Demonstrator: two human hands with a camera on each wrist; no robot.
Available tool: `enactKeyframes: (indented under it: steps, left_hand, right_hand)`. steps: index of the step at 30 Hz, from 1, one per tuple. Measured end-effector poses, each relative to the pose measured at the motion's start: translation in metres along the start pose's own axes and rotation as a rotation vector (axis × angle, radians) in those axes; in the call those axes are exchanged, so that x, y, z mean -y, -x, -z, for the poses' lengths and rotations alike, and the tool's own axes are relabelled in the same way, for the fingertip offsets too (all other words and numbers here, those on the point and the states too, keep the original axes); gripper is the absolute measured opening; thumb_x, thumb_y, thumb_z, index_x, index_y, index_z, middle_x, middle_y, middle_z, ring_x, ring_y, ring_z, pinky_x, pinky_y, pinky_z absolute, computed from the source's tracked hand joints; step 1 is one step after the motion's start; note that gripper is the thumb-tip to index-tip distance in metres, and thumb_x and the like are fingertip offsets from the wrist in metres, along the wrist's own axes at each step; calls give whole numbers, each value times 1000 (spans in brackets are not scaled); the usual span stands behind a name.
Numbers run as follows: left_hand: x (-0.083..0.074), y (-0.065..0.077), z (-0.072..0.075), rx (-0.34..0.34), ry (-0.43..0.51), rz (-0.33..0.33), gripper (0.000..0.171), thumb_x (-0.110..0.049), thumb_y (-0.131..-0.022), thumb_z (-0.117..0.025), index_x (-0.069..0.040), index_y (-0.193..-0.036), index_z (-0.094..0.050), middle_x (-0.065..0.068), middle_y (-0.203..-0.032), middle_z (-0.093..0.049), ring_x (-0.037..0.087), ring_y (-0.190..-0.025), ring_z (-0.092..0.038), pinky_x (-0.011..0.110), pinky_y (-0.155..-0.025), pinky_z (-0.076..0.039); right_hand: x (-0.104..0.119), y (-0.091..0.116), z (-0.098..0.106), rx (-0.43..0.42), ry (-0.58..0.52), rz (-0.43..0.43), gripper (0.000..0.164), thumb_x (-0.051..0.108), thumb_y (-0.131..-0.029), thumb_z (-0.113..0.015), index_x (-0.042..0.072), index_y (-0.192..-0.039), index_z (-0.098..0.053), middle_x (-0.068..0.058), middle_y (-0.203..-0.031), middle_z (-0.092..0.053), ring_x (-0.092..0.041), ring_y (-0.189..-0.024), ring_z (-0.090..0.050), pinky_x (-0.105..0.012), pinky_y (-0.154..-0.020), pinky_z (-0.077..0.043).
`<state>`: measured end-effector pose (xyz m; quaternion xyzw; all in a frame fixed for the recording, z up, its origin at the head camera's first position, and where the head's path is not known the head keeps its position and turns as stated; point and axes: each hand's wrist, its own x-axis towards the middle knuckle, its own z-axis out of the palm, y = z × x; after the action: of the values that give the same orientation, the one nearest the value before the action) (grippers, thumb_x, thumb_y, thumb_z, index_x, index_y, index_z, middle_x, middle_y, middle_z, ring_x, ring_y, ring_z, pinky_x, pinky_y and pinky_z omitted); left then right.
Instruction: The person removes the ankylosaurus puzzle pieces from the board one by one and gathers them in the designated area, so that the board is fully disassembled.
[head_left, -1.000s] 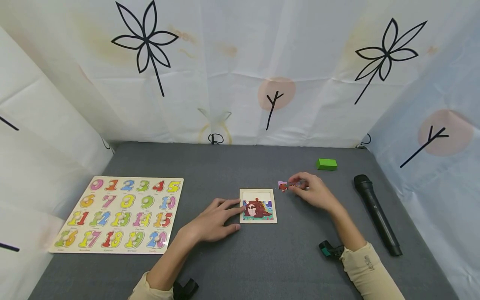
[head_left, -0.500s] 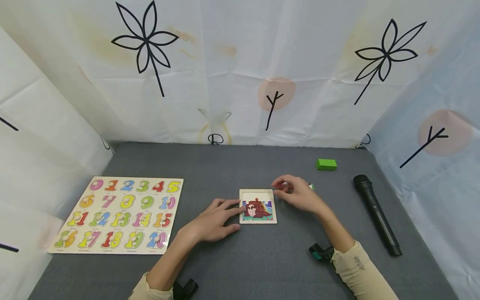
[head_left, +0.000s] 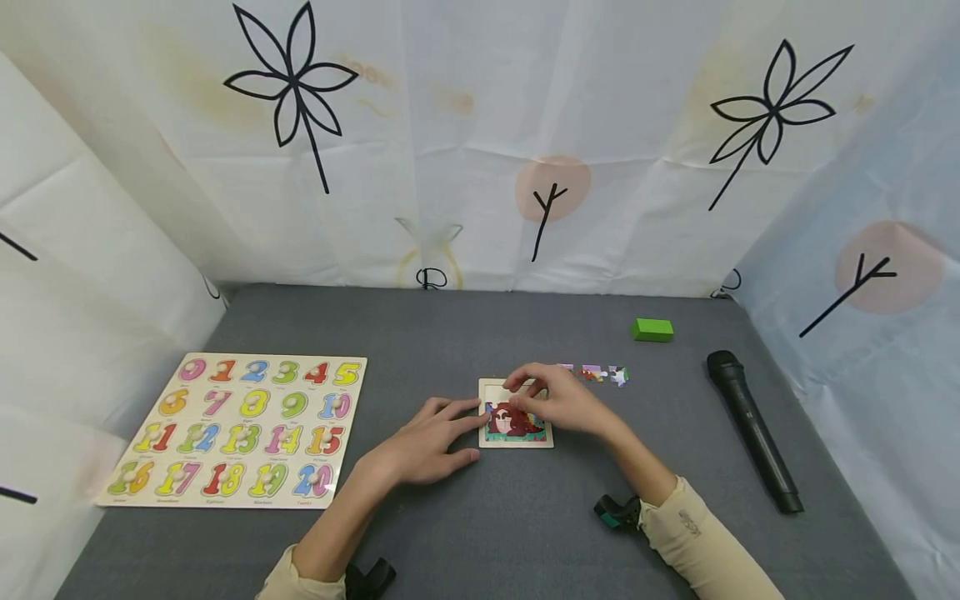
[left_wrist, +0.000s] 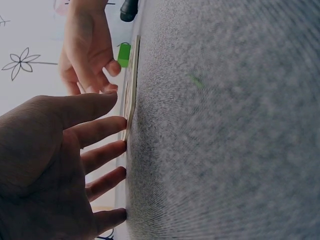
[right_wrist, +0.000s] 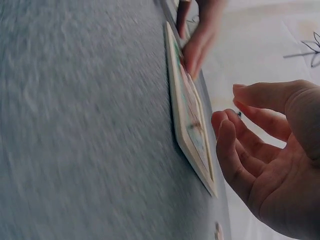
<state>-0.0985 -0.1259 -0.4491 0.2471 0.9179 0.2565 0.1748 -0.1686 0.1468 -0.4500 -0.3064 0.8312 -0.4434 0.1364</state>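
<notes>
The right hand [head_left: 566,398] curls over the jigsaw tray [head_left: 517,445]; whether its fingertips pinch a piece cannot be told. The lower picture looks assembled, the top strip unfinished, with three loose jigsaw pieces [head_left: 592,373] just beyond that hand. The left hand [head_left: 427,442], fingers spread, touches the left rim; nearer grey cloth [head_left: 517,525] offers room.

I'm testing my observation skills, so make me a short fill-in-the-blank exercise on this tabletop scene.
1. The small block is coloured ____.
2. The highest number on the number board is ____.
3. The left hand touches the puzzle frame at its ____ edge.
4. In the head view, the object lying farthest right on the table is the ____.

Missing words: green; 20; left; microphone.
</notes>
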Motion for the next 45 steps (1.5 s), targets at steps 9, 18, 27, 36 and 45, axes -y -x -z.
enactKeyframes:
  steps: [9, 18, 27, 36, 45]
  left_hand:
    - [0, 0, 1, 15, 13, -14, 57, -34, -109, -66, -22, -163, -52, 4, -176, -39, 36, -156, -36, 65, -123, -39]
    - [1, 1, 2, 32, 12, -26, 59, -33, -108, -67, -21, -164, -51, 5, -177, -39, 37, -158, -34, 65, -125, -37]
    - [2, 2, 5, 72, 42, -7, 55, -33, -109, -66, -27, -162, -53, 2, -180, -33, 35, -163, -29, 67, -125, -35]
    - [1, 3, 5, 79, 47, 3, 57, -29, -107, -69, -27, -162, -54, 0, -181, -30, 34, -165, -26, 67, -127, -34]
    - [0, 3, 5, 74, 50, -11, 56, -29, -107, -68, -27, -161, -55, 4, -180, -32, 36, -164, -27, 68, -126, -34]
  right_hand:
    - [3, -12, -18, 50, 116, 20, 25, 11, -104, -72, 1, -126, -75, -14, -120, -77, -12, -89, -72, -22, -75, -55]
    - [4, -20, -21, 36, 202, 12, 21, 12, -101, -76, 4, -119, -79, -11, -106, -73, -2, -72, -57, -21, -67, -48]
    - [4, -21, -22, 62, 195, 9, 12, 10, -101, -76, 7, -112, -80, -12, -106, -71, -3, -71, -55, -21, -66, -48]
    - [6, -22, -22, 72, 237, -20, 13, 10, -100, -74, 8, -113, -77, -12, -111, -69, -5, -76, -51, -22, -70, -44]
    - [3, -22, -23, 94, 147, -9, 11, 10, -102, -72, 7, -112, -71, -8, -96, -72, -2, -64, -56, -21, -60, -48]
